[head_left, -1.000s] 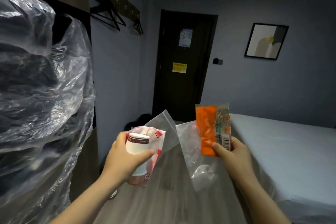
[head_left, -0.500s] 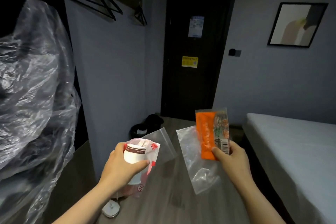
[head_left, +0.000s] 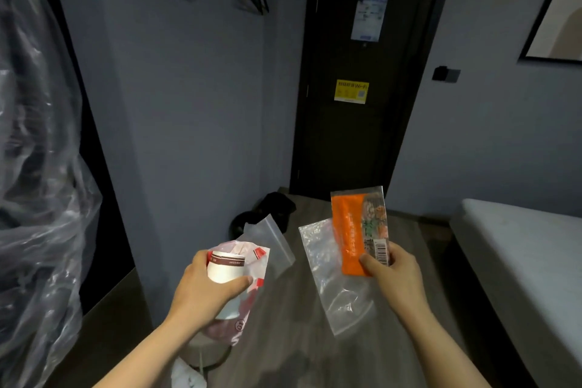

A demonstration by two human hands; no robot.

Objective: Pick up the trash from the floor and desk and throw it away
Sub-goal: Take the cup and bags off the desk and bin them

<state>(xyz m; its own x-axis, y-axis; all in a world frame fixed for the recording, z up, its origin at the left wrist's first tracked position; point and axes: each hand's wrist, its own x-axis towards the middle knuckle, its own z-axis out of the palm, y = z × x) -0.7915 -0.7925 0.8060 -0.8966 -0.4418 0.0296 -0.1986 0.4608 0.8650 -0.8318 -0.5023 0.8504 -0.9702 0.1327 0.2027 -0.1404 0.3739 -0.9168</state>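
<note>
Bed (head_left: pixel 519 246) on the right, dark door (head_left: pixel 362 142) far ahead, plastic sheeting (head_left: pixel 37 198) bulking on the left. Dark heap (head_left: pixel 274 211) on the floor near the door: likely the bin, I can't confirm.

Left hand (head_left: pixel 204 290): fingers wrapped round a paper cup (head_left: pixel 224 272), with a red-and-white wrapper (head_left: pixel 256 257) and a clear zip bag (head_left: pixel 272 241) held behind it.

Right hand (head_left: pixel 395 274): thumb and fingers pinching an orange packet (head_left: pixel 351 236) and a second clear bag (head_left: pixel 330 280).

My read: trash gathered, being carried to disposal. Next calls for walking up to that heap and letting go over its opening.
</note>
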